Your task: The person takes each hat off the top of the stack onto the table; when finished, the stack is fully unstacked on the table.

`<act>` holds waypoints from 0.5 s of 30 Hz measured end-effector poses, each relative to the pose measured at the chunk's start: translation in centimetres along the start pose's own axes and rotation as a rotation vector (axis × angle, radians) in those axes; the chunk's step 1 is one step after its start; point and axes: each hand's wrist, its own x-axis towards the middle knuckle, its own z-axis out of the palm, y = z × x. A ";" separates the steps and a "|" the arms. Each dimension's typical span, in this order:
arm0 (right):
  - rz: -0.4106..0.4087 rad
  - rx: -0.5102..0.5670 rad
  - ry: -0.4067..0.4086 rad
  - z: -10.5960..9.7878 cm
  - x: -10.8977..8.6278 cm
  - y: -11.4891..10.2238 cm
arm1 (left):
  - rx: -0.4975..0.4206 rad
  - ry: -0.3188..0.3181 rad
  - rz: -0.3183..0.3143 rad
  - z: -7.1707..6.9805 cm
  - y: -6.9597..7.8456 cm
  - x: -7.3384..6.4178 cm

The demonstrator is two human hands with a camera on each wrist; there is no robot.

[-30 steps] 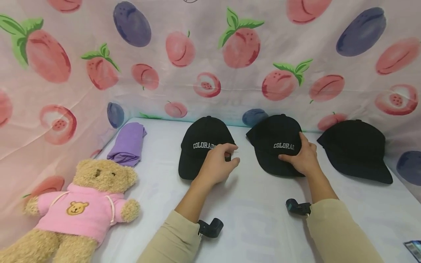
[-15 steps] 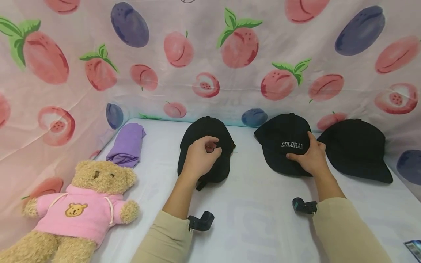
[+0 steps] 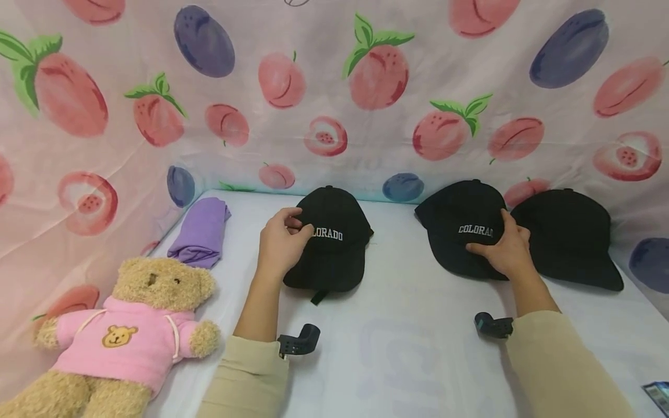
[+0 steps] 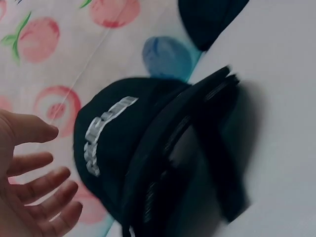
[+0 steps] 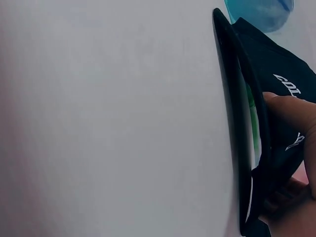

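Three black baseball caps stand in a row along the back of the white surface. My left hand [image 3: 282,241] is at the left side of the left cap [image 3: 337,261], which has COLORADO in white letters. In the left wrist view its fingers [image 4: 47,185] are apart from that cap [image 4: 118,128] and hold nothing. My right hand [image 3: 507,247] grips the middle cap [image 3: 449,209] at its right side, thumb on the front; its other fingers are mostly hidden. The middle cap's brim [image 5: 254,94] shows in the right wrist view. The right cap [image 3: 572,238] sits beside the middle cap.
A folded purple cloth [image 3: 201,232] lies at the back left. In front of it lies a teddy bear [image 3: 164,284] in a pink hoodie [image 3: 125,360]. Fruit-printed fabric [image 3: 376,145] rises behind and at the left. A small printed item [image 3: 657,397] lies at the right edge.
My left hand has moved left across the left cap's front to its left side. My right hand has slid the middle cap rightwards, closer to the right cap.
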 end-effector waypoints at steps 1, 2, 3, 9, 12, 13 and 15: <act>-0.003 -0.004 -0.001 -0.1 0.1 0.1 | 0.006 0.000 -0.016 -0.4 -0.2 0.2; -0.007 -0.008 -0.003 -0.3 0.2 0.1 | 0.013 -0.002 -0.032 -0.8 -0.4 0.4; -0.009 -0.014 -0.005 -0.4 0.3 0.2 | 0.023 -0.004 -0.048 -1.2 -0.7 0.5; 0.001 -0.037 -0.016 -1.2 0.5 0.9 | 0.080 -0.066 -0.113 -2.5 -1.8 0.9; 0.007 -0.038 -0.015 -1.4 0.6 1.3 | 0.093 -0.095 -0.114 -2.5 -2.0 0.9; 0.008 -0.036 -0.015 -1.4 0.6 1.4 | 0.098 -0.098 -0.110 -2.4 -2.0 0.9; 0.006 -0.035 -0.014 -1.4 0.6 1.5 | 0.104 -0.099 -0.111 -2.3 -2.2 0.9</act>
